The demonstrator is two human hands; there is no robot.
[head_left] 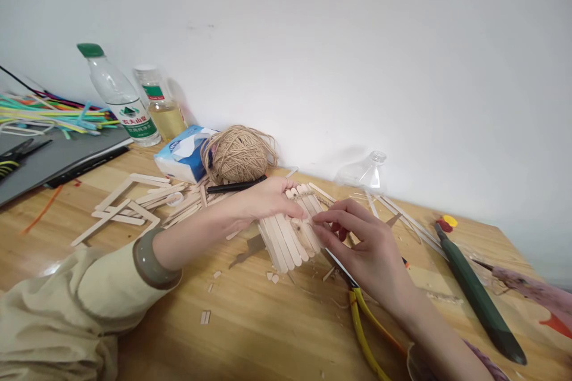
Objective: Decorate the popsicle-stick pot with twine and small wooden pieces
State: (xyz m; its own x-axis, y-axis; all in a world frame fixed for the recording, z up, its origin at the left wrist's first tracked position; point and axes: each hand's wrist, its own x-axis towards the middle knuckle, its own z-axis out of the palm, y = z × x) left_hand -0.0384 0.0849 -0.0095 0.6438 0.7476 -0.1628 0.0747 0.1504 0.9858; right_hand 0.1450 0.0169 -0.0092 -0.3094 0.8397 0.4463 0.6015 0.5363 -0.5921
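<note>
A panel of wooden craft sticks point(288, 235) laid side by side rests on the wooden table point(268, 321). My left hand point(268, 199) lies across the top of the panel and presses on it. My right hand point(364, 247) pinches the panel's right edge with thumb and fingertips. Under my right wrist lie pliers with yellow handles point(364, 324). A ball of jute twine point(236, 155) sits just behind the panel, with a black pen point(235, 186) in front of it.
Loose craft sticks and a stick frame point(127, 205) lie at left. Two plastic bottles point(120, 95), a tissue pack point(183, 152), a cut clear bottle top point(364, 172), coloured straws point(49, 113), a grey laptop point(49, 158), a green-handled tool point(478, 294) and wood chips point(205, 315) surround the work.
</note>
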